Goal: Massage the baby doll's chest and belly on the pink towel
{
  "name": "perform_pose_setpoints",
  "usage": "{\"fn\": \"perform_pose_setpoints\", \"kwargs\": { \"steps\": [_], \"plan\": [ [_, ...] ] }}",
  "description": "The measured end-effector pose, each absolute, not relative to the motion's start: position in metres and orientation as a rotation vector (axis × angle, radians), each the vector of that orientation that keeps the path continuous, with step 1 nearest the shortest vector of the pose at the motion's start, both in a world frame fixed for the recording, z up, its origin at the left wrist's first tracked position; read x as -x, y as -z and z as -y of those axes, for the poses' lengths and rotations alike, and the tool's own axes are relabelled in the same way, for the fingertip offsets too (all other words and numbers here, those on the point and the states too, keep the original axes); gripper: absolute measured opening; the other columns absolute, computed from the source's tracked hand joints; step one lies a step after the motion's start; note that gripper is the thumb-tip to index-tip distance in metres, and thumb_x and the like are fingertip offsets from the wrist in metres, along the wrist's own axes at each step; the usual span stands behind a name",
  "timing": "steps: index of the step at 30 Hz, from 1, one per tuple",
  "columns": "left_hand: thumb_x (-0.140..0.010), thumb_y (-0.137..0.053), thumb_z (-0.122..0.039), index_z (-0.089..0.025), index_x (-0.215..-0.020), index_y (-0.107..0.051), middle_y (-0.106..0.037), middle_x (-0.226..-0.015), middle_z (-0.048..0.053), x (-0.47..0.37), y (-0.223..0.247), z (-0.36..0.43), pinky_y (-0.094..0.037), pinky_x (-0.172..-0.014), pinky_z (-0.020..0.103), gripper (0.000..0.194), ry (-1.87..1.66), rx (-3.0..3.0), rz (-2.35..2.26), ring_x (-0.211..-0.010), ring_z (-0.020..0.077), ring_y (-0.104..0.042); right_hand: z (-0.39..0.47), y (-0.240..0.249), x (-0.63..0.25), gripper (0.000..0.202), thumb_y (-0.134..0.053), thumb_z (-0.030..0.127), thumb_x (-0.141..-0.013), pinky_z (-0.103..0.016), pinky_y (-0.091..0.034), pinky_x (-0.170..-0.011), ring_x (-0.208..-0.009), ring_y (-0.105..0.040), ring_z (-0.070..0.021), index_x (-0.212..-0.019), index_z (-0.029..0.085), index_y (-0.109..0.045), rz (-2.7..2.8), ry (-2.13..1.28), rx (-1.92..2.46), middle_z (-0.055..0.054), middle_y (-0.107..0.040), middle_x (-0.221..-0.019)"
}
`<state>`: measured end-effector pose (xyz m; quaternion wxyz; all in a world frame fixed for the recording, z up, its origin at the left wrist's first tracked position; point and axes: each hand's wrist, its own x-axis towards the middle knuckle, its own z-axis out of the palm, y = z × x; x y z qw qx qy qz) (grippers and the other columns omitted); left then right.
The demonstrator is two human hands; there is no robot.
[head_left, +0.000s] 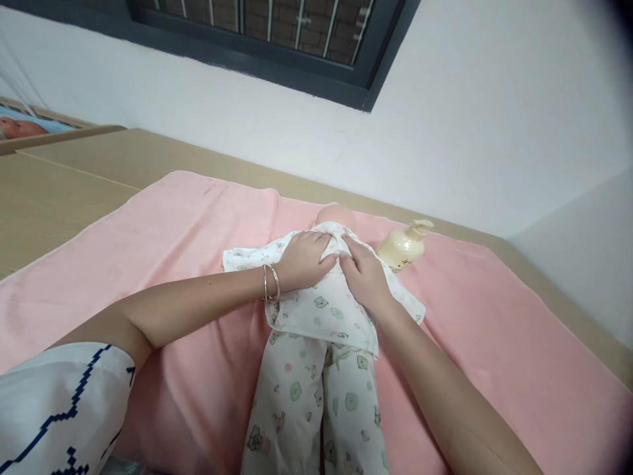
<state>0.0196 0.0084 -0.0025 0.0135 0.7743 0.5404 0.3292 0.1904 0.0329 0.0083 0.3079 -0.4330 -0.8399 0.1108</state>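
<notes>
A doll in a white printed top (pixel 321 313) and matching trousers (pixel 297 389) lies on its back on a pink cloth (pixel 198 218). Its rounded head (pixel 336 215) shows just beyond the collar. My left hand (pixel 304 259) rests on the left side of the chest part of the top, fingers spread. On the right side of the chest lies my right hand (pixel 363 274), its fingers apart and its thumb near my left thumb. Both hands touch the fabric near the front's middle. Two bangles circle my left wrist.
A pale yellow pump bottle (pixel 403 246) stands on the cloth right of the doll. Behind runs the wooden surface's edge (pixel 222 165) against a white wall with a dark-framed window (pixel 297 59). A picture (pixel 30 126) is at the far left.
</notes>
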Motion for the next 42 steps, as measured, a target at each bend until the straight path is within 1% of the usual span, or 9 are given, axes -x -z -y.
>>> {"fn": "perform_pose_setpoints", "kwargs": {
  "steps": [6,13,20,24,29,34,36,39,42],
  "plan": [
    [-0.097,-0.045,-0.033,-0.016,-0.112,-0.062,-0.070,-0.113,0.010,-0.019,0.002,-0.008,-0.046,-0.100,0.042,0.029,-1.014,-2.399,-1.683,-0.109,0.0270,-0.063,-0.035,-0.011,-0.191,0.050,-0.042,0.035,-0.090,-0.050,-0.043,-0.108,-0.126,-0.057,-0.0323,-0.132,0.016,-0.062,2.278,-0.255,1.146,-0.012,-0.064,-0.135],
    [-0.097,-0.046,-0.036,-0.016,-0.119,-0.061,-0.068,-0.119,0.011,-0.019,0.007,-0.009,-0.045,-0.103,0.044,0.034,-1.035,-2.337,-1.692,-0.115,0.0284,-0.061,-0.034,-0.013,-0.190,0.046,-0.043,0.035,-0.091,-0.049,-0.046,-0.104,-0.117,-0.061,-0.0325,-0.126,0.016,-0.064,2.263,-0.237,1.145,-0.013,-0.069,-0.126],
    [-0.097,-0.044,-0.036,-0.014,-0.132,-0.057,-0.061,-0.136,0.014,-0.019,0.012,-0.011,-0.039,-0.112,0.047,0.044,-1.064,-2.315,-1.680,-0.129,0.0306,-0.054,-0.039,-0.006,-0.193,0.056,-0.039,0.037,-0.093,-0.054,-0.036,-0.116,-0.139,-0.047,-0.0323,-0.140,0.010,-0.055,2.281,-0.268,1.109,-0.016,-0.054,-0.147],
    [-0.099,-0.038,-0.035,-0.012,-0.135,-0.055,-0.059,-0.140,0.014,-0.018,0.013,-0.011,-0.038,-0.113,0.046,0.046,-1.082,-2.311,-1.660,-0.132,0.0293,-0.052,-0.035,-0.005,-0.195,0.054,-0.046,0.038,-0.093,-0.055,-0.035,-0.117,-0.144,-0.041,-0.0315,-0.140,0.013,-0.056,2.206,-0.294,1.085,-0.016,-0.048,-0.151],
    [-0.103,-0.026,-0.035,-0.012,-0.138,-0.053,-0.055,-0.145,0.014,-0.017,0.018,-0.009,-0.037,-0.114,0.046,0.050,-1.149,-2.258,-1.674,-0.136,0.0279,-0.049,-0.019,-0.007,-0.190,0.056,-0.046,0.030,-0.093,-0.057,-0.030,-0.120,-0.150,-0.029,-0.0304,-0.147,0.018,-0.046,2.049,-0.082,0.983,-0.013,-0.030,-0.162],
    [-0.103,-0.025,-0.034,-0.009,-0.136,-0.055,-0.058,-0.143,0.014,-0.017,0.019,-0.008,-0.037,-0.115,0.045,0.051,-1.191,-2.247,-1.636,-0.134,0.0276,-0.050,-0.015,-0.010,-0.184,0.049,-0.041,0.031,-0.097,-0.058,-0.030,-0.120,-0.147,-0.036,-0.0295,-0.142,0.018,-0.054,2.321,-0.237,1.048,-0.013,-0.044,-0.155],
    [-0.102,-0.026,-0.034,-0.009,-0.137,-0.055,-0.058,-0.142,0.015,-0.017,0.018,-0.009,-0.037,-0.114,0.046,0.051,-1.187,-2.248,-1.634,-0.133,0.0277,-0.051,-0.015,-0.011,-0.184,0.052,-0.042,0.032,-0.097,-0.057,-0.029,-0.121,-0.149,-0.032,-0.0294,-0.145,0.016,-0.050,2.281,-0.224,1.079,-0.015,-0.040,-0.157],
    [-0.102,-0.027,-0.033,-0.008,-0.139,-0.053,-0.058,-0.142,0.015,-0.017,0.018,-0.009,-0.037,-0.114,0.046,0.052,-1.183,-2.242,-1.643,-0.133,0.0279,-0.051,-0.015,-0.012,-0.186,0.060,-0.044,0.034,-0.096,-0.058,-0.023,-0.123,-0.154,-0.018,-0.0293,-0.153,0.016,-0.038,2.171,-0.123,1.069,-0.013,-0.027,-0.164],
    [-0.102,-0.026,-0.034,-0.009,-0.138,-0.054,-0.058,-0.142,0.014,-0.017,0.018,-0.009,-0.037,-0.114,0.046,0.052,-1.175,-2.238,-1.643,-0.133,0.0275,-0.051,-0.016,-0.013,-0.187,0.058,-0.042,0.038,-0.098,-0.059,-0.023,-0.123,-0.153,-0.022,-0.0306,-0.151,0.015,-0.042,2.334,-0.236,1.074,-0.014,-0.034,-0.161]
  ]
}}
